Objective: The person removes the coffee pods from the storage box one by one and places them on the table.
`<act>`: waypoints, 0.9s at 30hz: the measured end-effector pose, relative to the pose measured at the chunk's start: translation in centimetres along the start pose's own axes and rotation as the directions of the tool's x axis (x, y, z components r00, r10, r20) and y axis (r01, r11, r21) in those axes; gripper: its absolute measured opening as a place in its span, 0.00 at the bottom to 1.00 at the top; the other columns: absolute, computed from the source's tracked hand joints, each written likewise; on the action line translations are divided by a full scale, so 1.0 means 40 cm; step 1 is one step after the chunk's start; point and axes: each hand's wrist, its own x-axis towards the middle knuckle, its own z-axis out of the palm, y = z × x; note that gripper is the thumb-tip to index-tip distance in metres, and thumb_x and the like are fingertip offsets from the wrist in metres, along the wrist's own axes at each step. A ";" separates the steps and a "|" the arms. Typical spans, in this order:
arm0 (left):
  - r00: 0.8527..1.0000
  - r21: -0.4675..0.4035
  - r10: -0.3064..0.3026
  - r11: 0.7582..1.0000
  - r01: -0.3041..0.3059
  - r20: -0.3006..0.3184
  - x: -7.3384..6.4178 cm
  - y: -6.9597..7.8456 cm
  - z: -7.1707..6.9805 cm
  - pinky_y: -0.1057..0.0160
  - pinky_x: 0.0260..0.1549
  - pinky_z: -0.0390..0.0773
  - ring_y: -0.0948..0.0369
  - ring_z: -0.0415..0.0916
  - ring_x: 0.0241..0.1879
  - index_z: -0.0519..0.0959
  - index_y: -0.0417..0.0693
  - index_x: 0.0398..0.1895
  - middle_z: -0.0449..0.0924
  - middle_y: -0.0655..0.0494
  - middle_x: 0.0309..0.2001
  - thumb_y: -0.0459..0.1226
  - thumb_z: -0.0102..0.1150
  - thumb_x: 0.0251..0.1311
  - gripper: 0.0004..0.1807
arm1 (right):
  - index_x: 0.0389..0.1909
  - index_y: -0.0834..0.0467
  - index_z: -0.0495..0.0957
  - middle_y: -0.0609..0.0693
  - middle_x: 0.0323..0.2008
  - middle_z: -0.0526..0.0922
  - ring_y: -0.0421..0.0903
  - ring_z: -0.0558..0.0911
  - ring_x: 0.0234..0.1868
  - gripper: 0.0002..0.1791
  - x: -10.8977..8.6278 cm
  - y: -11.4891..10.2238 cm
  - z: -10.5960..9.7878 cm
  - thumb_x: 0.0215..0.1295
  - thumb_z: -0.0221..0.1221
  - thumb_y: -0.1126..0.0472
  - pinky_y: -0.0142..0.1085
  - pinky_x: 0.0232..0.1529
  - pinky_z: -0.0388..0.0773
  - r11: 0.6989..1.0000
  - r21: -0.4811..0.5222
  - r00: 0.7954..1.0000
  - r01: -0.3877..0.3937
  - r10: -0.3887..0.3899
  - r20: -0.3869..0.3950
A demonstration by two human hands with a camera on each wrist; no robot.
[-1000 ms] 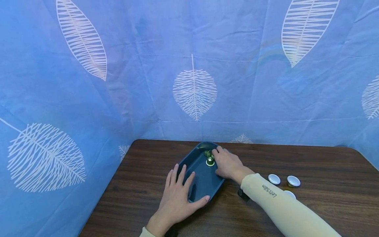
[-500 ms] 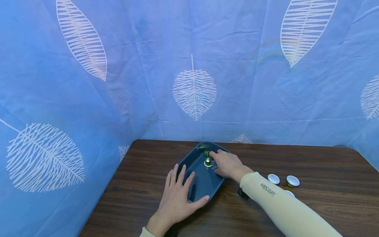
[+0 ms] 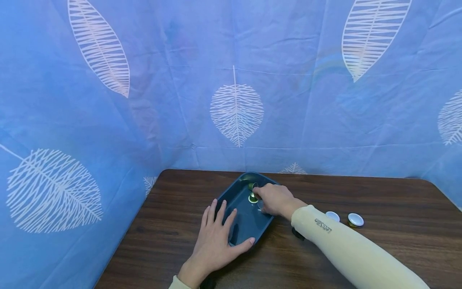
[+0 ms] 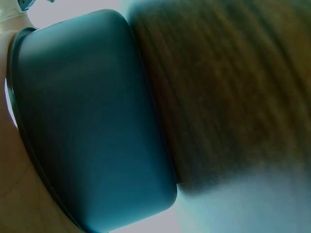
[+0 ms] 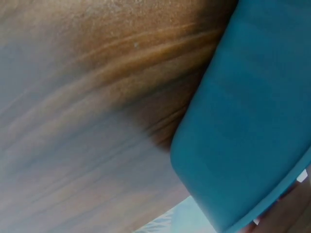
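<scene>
A dark blue tray (image 3: 249,224) lies on the table, and several green coffee capsules are inside its far end. One green capsule (image 3: 253,198) stands with its wide rim down; another capsule (image 3: 251,186) lies behind it, partly hidden. My right hand (image 3: 278,198) reaches over the tray's right rim, fingers curled down, and pinches a capsule (image 3: 260,205) of which only a pale rim shows. My left hand (image 3: 213,241) rests over the tray's near left rim, fingers spread. Both wrist views show the tray's outer wall (image 4: 97,121) close up; the fingertips are hidden there.
To the right on the brown wooden table (image 3: 162,224) sit two capsules, a left capsule (image 3: 333,216) and a right capsule (image 3: 355,220), pale lids up. My right sleeve (image 3: 346,241) covers part of that area. A blue leaf-patterned cloth (image 3: 288,112) hangs behind.
My right fingers have drawn back a little from the tray's far end and curled inward. The standing green capsule has shifted slightly left. My left hand and the tray stay nearly still.
</scene>
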 end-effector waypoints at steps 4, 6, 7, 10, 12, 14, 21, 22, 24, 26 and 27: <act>1.000 0.006 -0.003 1.000 0.003 0.002 0.000 -0.001 0.003 0.37 0.70 0.43 0.47 0.32 0.77 0.66 0.63 0.71 0.50 0.51 0.77 0.81 0.29 0.48 0.53 | 0.54 0.49 0.78 0.46 0.41 0.84 0.43 0.81 0.39 0.19 0.002 0.003 -0.008 0.61 0.65 0.58 0.45 0.39 0.82 0.999 0.009 0.999 0.041 -0.041 0.027; 1.000 0.009 -0.006 1.000 0.006 0.002 0.000 0.000 0.003 0.37 0.70 0.43 0.47 0.32 0.77 0.66 0.63 0.71 0.50 0.51 0.77 0.81 0.29 0.48 0.53 | 0.48 0.48 0.79 0.45 0.40 0.83 0.42 0.80 0.37 0.13 0.003 0.007 -0.013 0.62 0.64 0.59 0.45 0.39 0.81 0.998 0.021 0.997 0.059 -0.060 0.045; 1.000 0.010 -0.008 1.000 0.008 0.002 0.000 0.000 0.004 0.37 0.70 0.43 0.47 0.32 0.77 0.65 0.63 0.71 0.50 0.51 0.77 0.81 0.29 0.48 0.53 | 0.47 0.48 0.79 0.45 0.40 0.83 0.43 0.80 0.37 0.11 0.004 0.010 -0.016 0.63 0.63 0.59 0.45 0.39 0.81 0.997 0.030 0.996 0.065 -0.067 0.055; 1.000 0.013 -0.012 1.000 0.012 -0.001 -0.001 0.000 0.003 0.37 0.70 0.43 0.47 0.33 0.77 0.66 0.64 0.70 0.50 0.51 0.77 0.82 0.29 0.47 0.53 | 0.46 0.47 0.81 0.46 0.43 0.83 0.43 0.80 0.39 0.08 0.008 0.016 -0.024 0.67 0.60 0.58 0.44 0.41 0.80 0.995 0.057 0.994 0.076 -0.080 0.077; 1.000 0.016 -0.014 1.000 0.014 -0.002 -0.001 0.000 0.003 0.36 0.70 0.44 0.47 0.33 0.77 0.66 0.63 0.70 0.51 0.51 0.76 0.82 0.29 0.47 0.53 | 0.47 0.47 0.82 0.48 0.46 0.83 0.45 0.81 0.42 0.09 0.011 0.020 -0.028 0.68 0.58 0.59 0.45 0.43 0.79 0.993 0.080 0.992 0.085 -0.092 0.091; 1.000 0.018 -0.016 1.000 0.016 0.000 -0.002 -0.001 0.002 0.36 0.70 0.44 0.47 0.33 0.77 0.66 0.63 0.70 0.51 0.51 0.76 0.82 0.29 0.47 0.53 | 0.48 0.48 0.82 0.49 0.50 0.83 0.46 0.81 0.45 0.10 0.013 0.021 -0.033 0.70 0.56 0.60 0.45 0.46 0.79 0.990 0.101 0.988 0.097 -0.108 0.107; 1.000 0.014 -0.019 1.000 0.020 -0.013 0.000 0.002 0.000 0.36 0.70 0.43 0.47 0.34 0.77 0.67 0.64 0.70 0.52 0.52 0.76 0.81 0.32 0.48 0.52 | 0.49 0.52 0.82 0.49 0.49 0.82 0.45 0.80 0.45 0.11 0.018 0.012 -0.042 0.69 0.57 0.59 0.45 0.49 0.78 0.984 0.142 0.983 0.108 -0.127 0.130; 1.000 0.010 -0.020 1.000 0.020 -0.014 0.001 0.002 -0.001 0.37 0.70 0.43 0.48 0.34 0.77 0.67 0.64 0.70 0.52 0.52 0.76 0.81 0.33 0.48 0.51 | 0.49 0.52 0.82 0.49 0.48 0.83 0.45 0.80 0.45 0.11 0.019 0.010 -0.041 0.68 0.58 0.59 0.45 0.49 0.78 0.984 0.139 0.984 0.112 -0.129 0.124; 1.000 0.011 -0.019 1.000 0.019 -0.012 0.001 0.004 -0.003 0.36 0.70 0.43 0.47 0.35 0.77 0.66 0.64 0.70 0.52 0.52 0.76 0.81 0.33 0.48 0.51 | 0.48 0.53 0.82 0.48 0.46 0.83 0.44 0.81 0.44 0.12 0.019 0.008 -0.039 0.65 0.61 0.57 0.44 0.49 0.79 0.985 0.131 0.985 0.115 -0.131 0.115; 1.000 0.003 -0.019 1.000 0.019 -0.001 0.001 0.005 -0.004 0.37 0.71 0.41 0.48 0.33 0.77 0.66 0.64 0.70 0.52 0.53 0.76 0.81 0.32 0.48 0.52 | 0.47 0.53 0.82 0.48 0.43 0.84 0.43 0.81 0.42 0.13 0.019 0.008 -0.035 0.63 0.64 0.56 0.43 0.47 0.80 0.985 0.128 0.985 0.119 -0.133 0.108; 1.000 -0.003 -0.017 1.000 0.017 0.002 0.000 0.005 -0.005 0.37 0.71 0.40 0.48 0.32 0.77 0.66 0.64 0.70 0.52 0.52 0.76 0.81 0.32 0.48 0.52 | 0.46 0.54 0.82 0.47 0.41 0.84 0.42 0.81 0.40 0.13 0.018 0.008 -0.033 0.62 0.65 0.56 0.42 0.46 0.80 0.984 0.126 0.985 0.122 -0.136 0.104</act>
